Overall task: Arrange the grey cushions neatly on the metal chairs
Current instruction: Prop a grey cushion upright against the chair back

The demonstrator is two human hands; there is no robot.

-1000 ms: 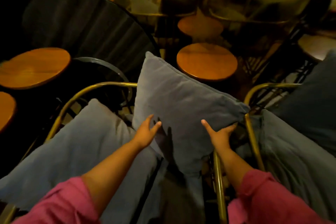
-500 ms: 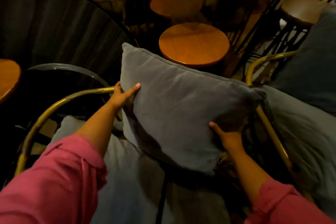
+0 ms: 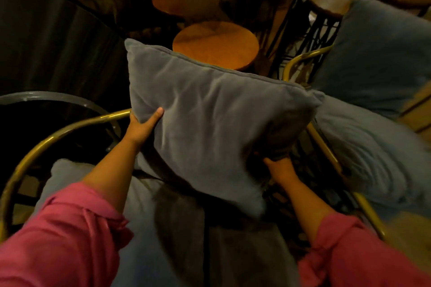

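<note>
Square grey velvet cushion (image 3: 210,123) held tilted over brass-tube metal chair (image 3: 70,128) | left hand (image 3: 142,126) clamped at 9 o'clock edge, right hand (image 3: 277,165) gripping underneath at 5 | slip off seat likely if released unevenly.

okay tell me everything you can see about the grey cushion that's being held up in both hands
The grey cushion is square, plump and soft-looking, in a velvety fabric with creases and a piped seam along its top edge. It is held up tilted, one corner pointing up-left and another down toward the seat. The left hand grips its left edge, thumb on the front face; the right hand holds its lower right side from underneath. It hangs over a brass-coloured metal chair, above the seat cushion.
</note>
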